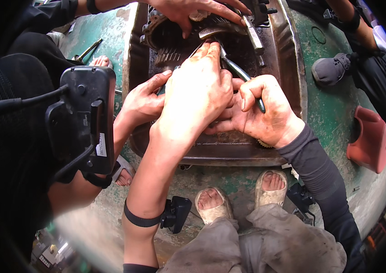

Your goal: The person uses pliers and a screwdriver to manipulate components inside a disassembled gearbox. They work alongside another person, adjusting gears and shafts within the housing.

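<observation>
My right hand [265, 109] is closed around the dark green handle of a plier-like tool [240, 70]; the tool's metal end points at a curved metal part [220, 31]. My left hand [197, 91] reaches forward, fingers pressed together, tips at that part. What they pinch, if anything, is hidden. A co-worker's hand [145, 100] comes in from the left, beside my left wrist, with a bit of dark green showing by its thumb. Another co-worker's hand [197, 11] rests over the round metal housing [156, 32], fingers by a shiny metal bar [253, 35].
A rusty metal tray [293, 54] surrounds the work. Pins or springs [168, 57] lie inside it. On the green floor stand a red plastic stool [370, 139] and a co-worker's grey shoe [331, 70]. A black device [81, 118] hangs close at left. My sandals [213, 214] are below.
</observation>
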### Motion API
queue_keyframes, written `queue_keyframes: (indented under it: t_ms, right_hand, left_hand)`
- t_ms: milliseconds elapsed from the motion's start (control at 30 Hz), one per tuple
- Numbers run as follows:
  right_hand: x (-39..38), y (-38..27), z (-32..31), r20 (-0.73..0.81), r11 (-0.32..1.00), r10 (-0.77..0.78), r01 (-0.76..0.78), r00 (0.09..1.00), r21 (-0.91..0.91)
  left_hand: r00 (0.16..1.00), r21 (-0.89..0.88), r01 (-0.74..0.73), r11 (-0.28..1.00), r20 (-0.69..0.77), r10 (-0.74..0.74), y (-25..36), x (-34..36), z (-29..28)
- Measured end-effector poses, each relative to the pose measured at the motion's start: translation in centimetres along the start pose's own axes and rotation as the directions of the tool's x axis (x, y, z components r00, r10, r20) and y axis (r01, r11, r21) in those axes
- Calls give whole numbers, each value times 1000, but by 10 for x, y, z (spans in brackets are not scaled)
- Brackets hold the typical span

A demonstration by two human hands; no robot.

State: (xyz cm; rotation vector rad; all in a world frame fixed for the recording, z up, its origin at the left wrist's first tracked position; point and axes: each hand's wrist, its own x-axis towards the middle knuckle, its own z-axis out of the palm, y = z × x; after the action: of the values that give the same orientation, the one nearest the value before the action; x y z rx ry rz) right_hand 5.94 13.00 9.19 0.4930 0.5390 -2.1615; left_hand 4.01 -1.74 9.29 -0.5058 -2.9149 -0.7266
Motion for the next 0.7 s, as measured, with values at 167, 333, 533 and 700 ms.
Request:
queue_keyframes:
  t_ms: [167, 333, 533, 700]
  right_hand:
    - [2, 6, -6, -73, 987, -128, 120, 989, -106]
    - [9, 11, -6, -135, 946, -249, 211, 959, -246]
    - [-4, -13, -7, -36, 977, 41, -48, 999, -210]
    - [-4, -26, -8, 28, 969, 93, -83, 995, -234]
  left_hand:
    - [992, -65, 86, 994, 95, -80, 0, 2, -4]
    - [935, 180, -324, 929, 212, 285, -5, 3, -11]
    - [988, -132, 144, 981, 73, -135, 6, -10, 6]
    - [968, -329, 214, 920, -52, -244, 9, -38, 9]
